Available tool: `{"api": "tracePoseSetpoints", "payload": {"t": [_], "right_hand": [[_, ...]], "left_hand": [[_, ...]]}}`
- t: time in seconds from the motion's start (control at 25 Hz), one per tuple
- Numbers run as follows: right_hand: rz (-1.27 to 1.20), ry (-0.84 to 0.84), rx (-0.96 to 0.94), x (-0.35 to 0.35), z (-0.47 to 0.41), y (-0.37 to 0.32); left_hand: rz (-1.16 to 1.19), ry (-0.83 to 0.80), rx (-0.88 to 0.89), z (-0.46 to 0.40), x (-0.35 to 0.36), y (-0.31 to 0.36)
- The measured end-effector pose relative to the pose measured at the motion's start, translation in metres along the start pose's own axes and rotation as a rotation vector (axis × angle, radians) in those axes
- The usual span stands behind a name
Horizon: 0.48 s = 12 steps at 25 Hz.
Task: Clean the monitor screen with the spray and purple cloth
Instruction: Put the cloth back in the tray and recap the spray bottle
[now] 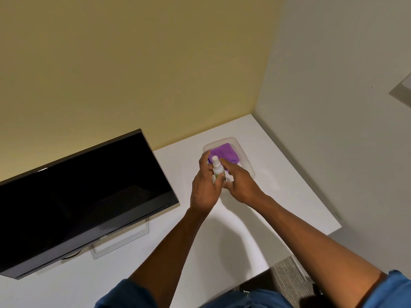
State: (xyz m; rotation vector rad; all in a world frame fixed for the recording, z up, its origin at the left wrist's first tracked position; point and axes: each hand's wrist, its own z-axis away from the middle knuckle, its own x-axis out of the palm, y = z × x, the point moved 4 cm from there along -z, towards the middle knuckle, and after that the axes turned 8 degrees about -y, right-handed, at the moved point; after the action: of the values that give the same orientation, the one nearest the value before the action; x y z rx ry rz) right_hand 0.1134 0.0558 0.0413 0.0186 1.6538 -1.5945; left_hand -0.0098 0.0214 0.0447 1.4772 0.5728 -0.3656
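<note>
A small white spray bottle [216, 167] stands upright in my left hand [205, 187], which is closed around its body above the near end of a clear plastic tray [245, 155]. My right hand [239, 182] reaches over the tray just right of the bottle, fingers spread, holding nothing that I can see. A folded purple cloth [224, 152] lies in the tray's far end, partly hidden by both hands. The dark monitor screen [82, 196] stands tilted at the left.
The white desk [278, 196] fills a corner between a yellow wall behind and a grey wall on the right. The monitor's clear stand base [124, 238] rests below the screen. Carpet [289, 276] shows past the desk's near right edge.
</note>
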Motion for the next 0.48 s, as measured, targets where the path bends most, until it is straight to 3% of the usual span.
{"api": "tracePoseSetpoints", "payload": {"t": [0.12, 0.48], "right_hand": [[-0.029, 0.159, 0.02, -0.025, -0.006, 0.001], [0.099, 0.134, 0.064, -0.056, -0.031, 0.024]], "left_hand": [[-0.04, -0.045, 0.036, -0.01, 0.012, -0.011], [-0.076, -0.114, 0.088, -0.039, 0.056, -0.006]]}}
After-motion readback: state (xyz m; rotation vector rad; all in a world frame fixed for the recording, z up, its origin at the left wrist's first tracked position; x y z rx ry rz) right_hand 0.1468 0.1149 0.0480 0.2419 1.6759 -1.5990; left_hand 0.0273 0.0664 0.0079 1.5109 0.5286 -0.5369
